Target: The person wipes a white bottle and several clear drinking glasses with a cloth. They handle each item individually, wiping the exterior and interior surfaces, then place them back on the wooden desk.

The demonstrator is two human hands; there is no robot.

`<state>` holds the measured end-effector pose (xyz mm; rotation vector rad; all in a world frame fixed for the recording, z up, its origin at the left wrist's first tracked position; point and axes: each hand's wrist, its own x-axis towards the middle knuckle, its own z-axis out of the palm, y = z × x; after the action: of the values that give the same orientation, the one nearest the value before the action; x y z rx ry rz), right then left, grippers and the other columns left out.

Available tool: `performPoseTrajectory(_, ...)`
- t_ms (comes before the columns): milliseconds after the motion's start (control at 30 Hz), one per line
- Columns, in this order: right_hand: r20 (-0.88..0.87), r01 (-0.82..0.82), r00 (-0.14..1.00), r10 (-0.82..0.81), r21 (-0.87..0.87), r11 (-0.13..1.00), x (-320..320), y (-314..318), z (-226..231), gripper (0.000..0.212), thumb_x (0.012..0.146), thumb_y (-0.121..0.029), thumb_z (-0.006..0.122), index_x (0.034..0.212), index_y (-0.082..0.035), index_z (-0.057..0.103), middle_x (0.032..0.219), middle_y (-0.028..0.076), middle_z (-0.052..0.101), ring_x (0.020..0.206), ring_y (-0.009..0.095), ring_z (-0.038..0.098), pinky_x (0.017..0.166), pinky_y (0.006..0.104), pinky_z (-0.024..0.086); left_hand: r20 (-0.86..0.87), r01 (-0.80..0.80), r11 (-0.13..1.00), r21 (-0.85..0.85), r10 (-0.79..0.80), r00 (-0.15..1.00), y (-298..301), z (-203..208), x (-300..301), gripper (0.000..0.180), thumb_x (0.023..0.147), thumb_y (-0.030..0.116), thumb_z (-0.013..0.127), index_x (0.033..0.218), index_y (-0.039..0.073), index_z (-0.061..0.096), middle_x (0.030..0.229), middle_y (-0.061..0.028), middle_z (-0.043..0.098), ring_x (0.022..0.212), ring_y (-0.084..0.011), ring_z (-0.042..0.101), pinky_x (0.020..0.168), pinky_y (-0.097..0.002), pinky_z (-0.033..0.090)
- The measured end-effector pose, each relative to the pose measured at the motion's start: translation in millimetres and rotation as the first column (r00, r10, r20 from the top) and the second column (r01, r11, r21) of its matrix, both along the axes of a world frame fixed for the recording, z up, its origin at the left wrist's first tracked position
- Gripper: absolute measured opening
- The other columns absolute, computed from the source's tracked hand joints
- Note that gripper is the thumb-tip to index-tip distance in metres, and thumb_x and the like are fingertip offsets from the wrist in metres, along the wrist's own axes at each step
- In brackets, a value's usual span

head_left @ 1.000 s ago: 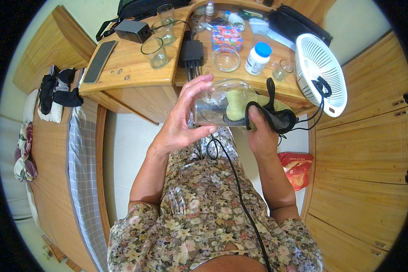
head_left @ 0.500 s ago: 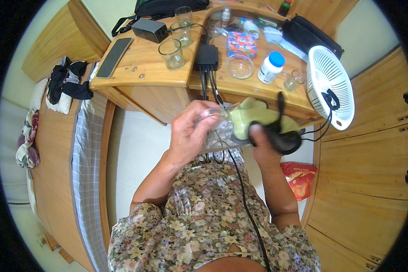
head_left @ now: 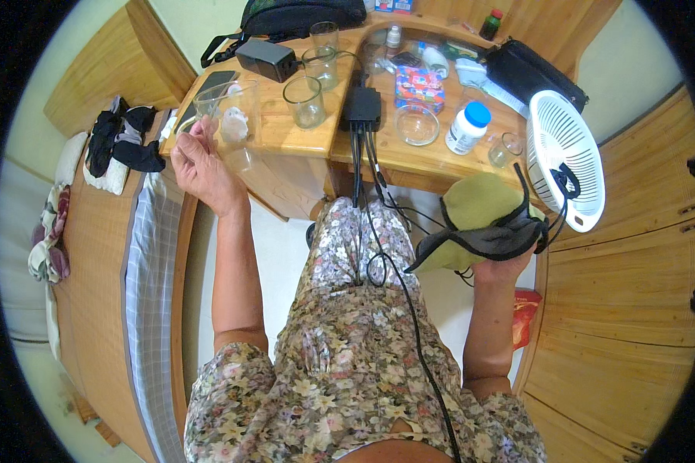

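My left hand [head_left: 208, 174] is closed on the side of a clear cup [head_left: 247, 104] at the desk's left front edge. The cup is see-through, and a white patch shows in it or behind it. On the right, my right hand [head_left: 503, 266] grips an olive-green cloth [head_left: 471, 202] with black trim and dark strips hanging from it. It is bunched up, so its exact kind is unclear. Fingers of that hand are mostly hidden under the cloth. Past the cup lies a dark phone [head_left: 205, 92], and a drinking glass [head_left: 305, 104] stands to its right.
On the wooden desk [head_left: 286, 139] are more glasses, a black adapter box [head_left: 361, 108] with cables, a glass dish [head_left: 417, 125], a blue-capped white bottle [head_left: 468, 127] and a small glass [head_left: 506, 150]. A white basket [head_left: 570, 162] leans at the right. Cables hang before my body.
Both hands were together before me, the cloth against the clear cup. They have parted: the left took the cup up and left to the desk, the right drew the cloth to the right.
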<state>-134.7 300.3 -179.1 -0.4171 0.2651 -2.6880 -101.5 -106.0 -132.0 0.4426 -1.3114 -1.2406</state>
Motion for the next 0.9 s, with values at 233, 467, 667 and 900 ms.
performPoseTrajectory(233, -0.006, 0.076, 0.997, -0.076, 0.132, 0.988, 5, 9, -10, 0.061, 0.097, -0.05, 0.057, 0.141, -0.009, 0.051, 0.142, 0.012, 0.056, 0.131, 0.033, 0.052, 0.112, 0.0534, 0.04, -0.021, -0.194, 0.975, -0.107, 0.193, 0.981, -14, -2, -32, 0.036, 0.108, 0.032, 0.048, 0.095, 0.001, 0.062, 0.095, -0.0089, 0.071, 0.088, -0.0123, 0.067, 0.081, -0.0288, 0.056)
performPoseTrajectory(467, -0.03, 0.158, 0.987, -0.156, 0.282, 0.946, 6, 12, -18, 0.064, 0.094, -0.052, 0.061, 0.141, -0.009, 0.052, 0.142, 0.011, 0.055, 0.131, 0.033, 0.052, 0.113, 0.0534, 0.038, -0.065, -0.173, 0.982, -0.075, 0.168, 0.984, -17, -3, -45, 0.035, 0.107, 0.03, 0.049, 0.095, 0.0, 0.062, 0.097, -0.0097, 0.07, 0.092, -0.0144, 0.067, 0.087, -0.0311, 0.056)
performPoseTrajectory(667, -0.024, 0.162, 0.986, -0.163, 0.335, 0.928, 8, 12, -18, 0.065, 0.093, -0.053, 0.062, 0.141, -0.009, 0.052, 0.142, 0.011, 0.056, 0.133, 0.032, 0.05, 0.114, 0.0526, 0.037, -0.193, -0.108, 0.989, -0.105, 0.086, 0.977, -27, -13, -56, 0.033, 0.107, 0.028, 0.05, 0.092, -0.001, 0.059, 0.095, -0.0089, 0.067, 0.094, -0.015, 0.066, 0.09, -0.0324, 0.057)
performPoseTrajectory(900, -0.045, 0.087, 0.996, -0.08, 0.193, 0.977, 7, 10, -20, 0.06, 0.096, -0.049, 0.059, 0.141, -0.009, 0.052, 0.142, 0.01, 0.056, 0.133, 0.031, 0.05, 0.115, 0.0515, 0.037, -0.044, -0.18, 0.959, -0.22, 0.174, 0.984, -42, -36, -48, 0.039, 0.109, 0.032, 0.043, 0.097, -0.001, 0.062, 0.094, -0.0082, 0.068, 0.089, -0.0127, 0.062, 0.082, -0.0289, 0.051)
